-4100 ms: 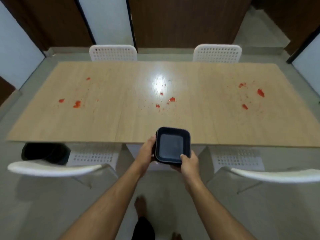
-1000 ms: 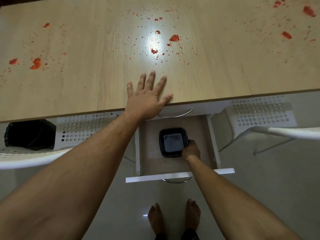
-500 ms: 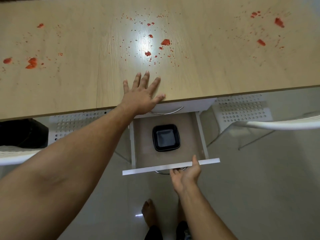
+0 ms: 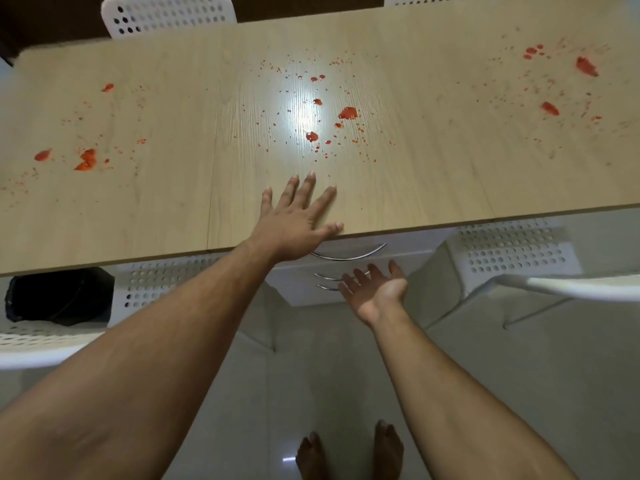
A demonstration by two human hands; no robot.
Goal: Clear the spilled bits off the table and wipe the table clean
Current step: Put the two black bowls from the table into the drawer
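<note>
Red spilled bits lie on the light wooden table (image 4: 433, 174) in three patches: a left patch (image 4: 86, 160), a middle patch (image 4: 347, 113) around a bright light glare, and a right patch (image 4: 586, 66). Fine red specks surround each patch. My left hand (image 4: 298, 220) rests flat on the table's front edge, fingers spread. My right hand (image 4: 375, 289) hangs below the table edge, palm up and fingers relaxed, in front of the shut white drawers (image 4: 346, 271). It holds nothing. The dark tray is out of sight.
White perforated chairs stand at the near left (image 4: 41, 344), near right (image 4: 519, 258) and far side (image 4: 166, 15). A black bag (image 4: 59, 296) lies on the left chair. The drawer unit has curved metal handles. My bare feet (image 4: 349, 452) stand on the pale tiled floor.
The open drawer with the dark tray inside has been pushed shut. My right hand has let go of the drawer front and risen, palm up. My left hand stays flat on the table.
</note>
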